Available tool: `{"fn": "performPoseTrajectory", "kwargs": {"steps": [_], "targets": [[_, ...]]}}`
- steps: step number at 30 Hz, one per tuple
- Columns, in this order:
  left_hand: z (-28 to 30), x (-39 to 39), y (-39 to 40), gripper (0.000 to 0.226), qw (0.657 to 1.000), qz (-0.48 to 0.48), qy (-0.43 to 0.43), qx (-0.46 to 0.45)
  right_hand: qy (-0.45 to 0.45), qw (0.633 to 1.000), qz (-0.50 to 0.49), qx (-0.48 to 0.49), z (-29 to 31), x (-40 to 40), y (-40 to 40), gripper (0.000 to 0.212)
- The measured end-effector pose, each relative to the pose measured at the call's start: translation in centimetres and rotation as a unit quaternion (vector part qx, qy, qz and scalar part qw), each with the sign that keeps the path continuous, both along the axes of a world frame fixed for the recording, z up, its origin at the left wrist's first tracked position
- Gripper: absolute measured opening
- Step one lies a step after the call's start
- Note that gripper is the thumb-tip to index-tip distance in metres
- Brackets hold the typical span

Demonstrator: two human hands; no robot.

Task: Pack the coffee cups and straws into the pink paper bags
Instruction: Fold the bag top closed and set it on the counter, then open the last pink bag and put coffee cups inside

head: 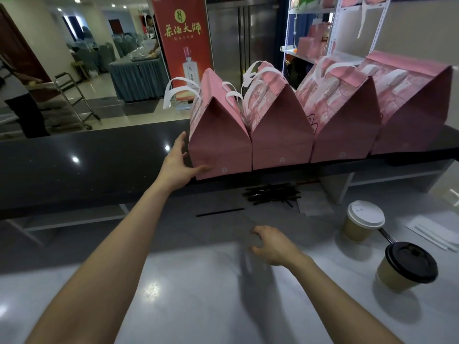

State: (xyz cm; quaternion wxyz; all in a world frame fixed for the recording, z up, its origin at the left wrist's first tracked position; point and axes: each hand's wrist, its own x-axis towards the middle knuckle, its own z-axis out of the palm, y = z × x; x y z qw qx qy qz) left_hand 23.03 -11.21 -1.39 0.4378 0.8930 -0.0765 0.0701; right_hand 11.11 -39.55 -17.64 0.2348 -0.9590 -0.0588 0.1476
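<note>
Setting: service counter w/ a raised black ledge [87, 167] behind a lower pale worktop [198, 281]; seen from the person's head, both bare arms reaching fwd.
Bags: four pink paper bags [280, 135] in a row on the ledge, tops folded to peaks, white handles sticking up; they look closed.
Left hand [177, 162]: fingers straight, spread flat against the left side of the leftmost bag [219, 142], thumb at its lower front corner. Touching, not clearly gripping.
Right hand [270, 244]: low over the worktop, fingers loosely curled, holding nothing; blurred, so exact pose hard to tell.
Cups: white-lidded cup [361, 220] and black-lidded cup [404, 268] on the worktop at right, near each other, not packed yet.
Straws: pile of black straws [270, 193] under the ledge edge; one loose straw [219, 212] just in front, beyond the right hand.
Risks: leftmost bag overhangs the ledge front a bit; a push or one-sided pull could tip it off onto the straws, or shove the next bag. If it has cups in it (can't tell), a tilt may spill them. A sweeping right arm could knock the two cups over.
</note>
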Motion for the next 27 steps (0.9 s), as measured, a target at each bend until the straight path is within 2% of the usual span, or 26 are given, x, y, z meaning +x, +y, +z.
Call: {"fn": "performPoseTrajectory", "kwargs": {"steps": [3,8,10,14,18,27], "targets": [[0.4,-2.0,1.2,0.118,0.999,0.009,0.004,0.034,0.001,1.0,0.015,-0.006,0.3,0.1,0.5,0.063],[-2.1,-8.2,5.9,0.063,0.992,0.024,-0.021,0.118,0.009,0.997,0.061,-0.038,0.7,0.4,2.9,0.069],[-4.3,-11.1,8.4,0.053,0.983,0.038,-0.01,0.179,0.014,0.995,0.085,-0.053,0.7,0.5,4.6,0.072],[-9.3,-16.8,13.6,0.057,0.944,0.057,0.124,0.3,0.011,0.99,0.132,-0.055,0.7,0.1,9.4,0.075],[-12.1,-22.3,19.3,0.052,0.928,0.087,0.234,0.276,0.01,0.979,0.195,-0.057,0.7,-0.5,16.0,0.073],[-11.3,-31.1,34.7,0.05,0.917,0.184,0.246,0.255,-0.017,0.953,0.298,-0.05,3.2,-3.5,35.5,0.067]]}}
